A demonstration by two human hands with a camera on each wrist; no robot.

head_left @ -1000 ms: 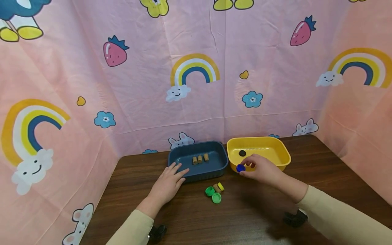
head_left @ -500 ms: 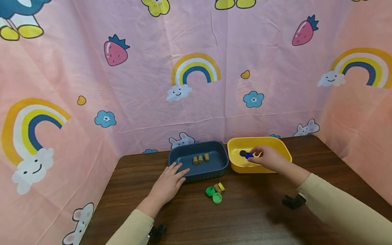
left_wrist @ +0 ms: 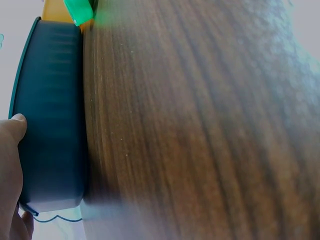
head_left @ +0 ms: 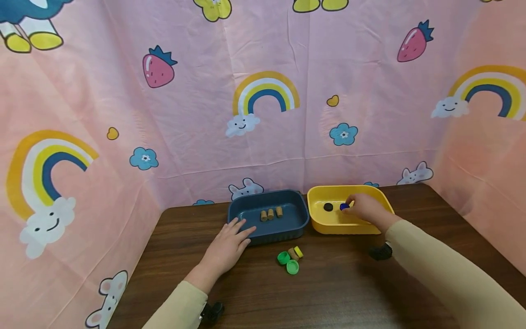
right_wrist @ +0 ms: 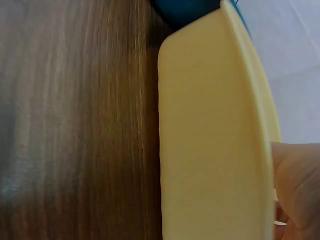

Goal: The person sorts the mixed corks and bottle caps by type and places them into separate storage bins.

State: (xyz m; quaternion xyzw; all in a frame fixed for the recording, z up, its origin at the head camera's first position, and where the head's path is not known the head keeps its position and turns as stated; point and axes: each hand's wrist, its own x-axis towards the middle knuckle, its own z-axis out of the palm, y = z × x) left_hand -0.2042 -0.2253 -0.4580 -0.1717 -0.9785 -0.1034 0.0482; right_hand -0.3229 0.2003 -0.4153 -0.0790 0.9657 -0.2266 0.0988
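Observation:
My right hand (head_left: pixel 366 209) reaches over the front rim of the yellow tray (head_left: pixel 349 229) and pinches a blue bottle cap (head_left: pixel 344 206) low inside it. Left of that cap, a black cap (head_left: pixel 328 207) lies on the tray floor. In the right wrist view, the yellow wall (right_wrist: pixel 210 135) hides most of the fingers. My left hand (head_left: pixel 226 246) rests with spread fingers on the near left rim of the dark blue tray (head_left: pixel 273 236). Several corks (head_left: pixel 270 214) stand in a short row inside that blue tray.
On the brown table (head_left: pixel 320 292), in front of the trays, lie a dark green cap (head_left: pixel 283 258), a light green cap (head_left: pixel 292 267) and a cork (head_left: pixel 293 254) with a yellow cap (head_left: pixel 298 252) against it. A patterned pink cloth (head_left: pixel 271 151) hangs behind the table.
My right hand has carried the blue cap from the yellow tray's front left edge into the tray, rightward past the black cap. The left hand has stayed on the blue tray's rim.

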